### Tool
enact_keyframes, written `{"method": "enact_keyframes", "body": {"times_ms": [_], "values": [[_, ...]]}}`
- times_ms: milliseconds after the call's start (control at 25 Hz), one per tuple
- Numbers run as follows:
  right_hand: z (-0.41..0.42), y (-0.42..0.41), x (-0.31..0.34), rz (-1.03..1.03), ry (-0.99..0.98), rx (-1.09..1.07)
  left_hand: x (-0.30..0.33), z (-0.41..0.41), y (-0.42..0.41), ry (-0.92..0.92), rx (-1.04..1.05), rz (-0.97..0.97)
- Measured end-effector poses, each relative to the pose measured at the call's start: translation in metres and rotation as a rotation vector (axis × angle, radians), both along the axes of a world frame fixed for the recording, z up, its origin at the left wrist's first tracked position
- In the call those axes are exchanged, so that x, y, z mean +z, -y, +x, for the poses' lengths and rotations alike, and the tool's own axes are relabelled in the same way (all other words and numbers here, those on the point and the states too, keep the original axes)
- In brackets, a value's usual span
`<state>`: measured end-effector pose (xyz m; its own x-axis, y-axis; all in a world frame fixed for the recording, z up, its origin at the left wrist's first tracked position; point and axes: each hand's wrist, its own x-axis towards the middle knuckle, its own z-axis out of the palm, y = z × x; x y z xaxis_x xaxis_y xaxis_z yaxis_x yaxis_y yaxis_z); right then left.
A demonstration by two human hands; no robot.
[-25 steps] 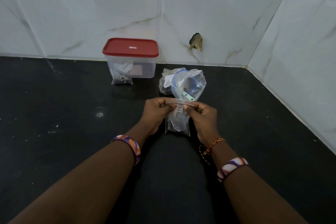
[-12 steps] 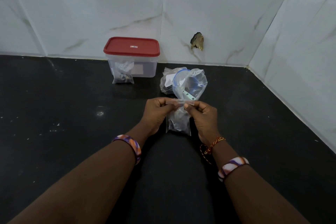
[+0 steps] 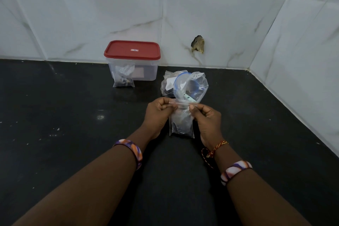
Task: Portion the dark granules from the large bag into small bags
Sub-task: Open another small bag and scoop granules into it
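Little has shifted since the earlier frames: both hands stay pinched on the strip at the top of the small bag point(image 3: 181, 124). Farthest left, one filled bag point(image 3: 123, 78) leans against one red-lidded tub point(image 3: 132, 60). Then the left hand point(image 3: 159, 111) and right hand point(image 3: 207, 119) pinch that strip, the bag standing on the black counter point(image 3: 55, 115), dark granules at its bottom. Directly behind stands the large bag point(image 3: 185, 86).
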<state>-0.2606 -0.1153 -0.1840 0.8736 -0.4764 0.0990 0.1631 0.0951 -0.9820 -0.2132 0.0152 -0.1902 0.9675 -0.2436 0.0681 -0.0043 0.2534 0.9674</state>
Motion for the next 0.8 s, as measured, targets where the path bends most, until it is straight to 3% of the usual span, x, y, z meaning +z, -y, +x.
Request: {"method": "enact_keyframes", "body": {"times_ms": [240,440,560,800], "values": [[-0.0003,0.0005,-0.0006,-0.098,0.01,0.033,0.0039,0.0003,-0.0019,-0.121,-0.011,-0.089],[-0.0009,0.0017,-0.0003,-0.056,-0.007,0.089,0.0057,-0.0027,-0.0015,-0.08,-0.062,-0.077],[-0.0013,-0.0008,-0.0024,-0.217,0.01,0.133,0.0053,-0.0034,-0.0021,-0.026,-0.091,-0.041],[0.0,0.0003,-0.0044,-0.144,-0.014,0.104,0.0075,-0.0053,-0.0011,0.057,-0.116,0.075]]}}
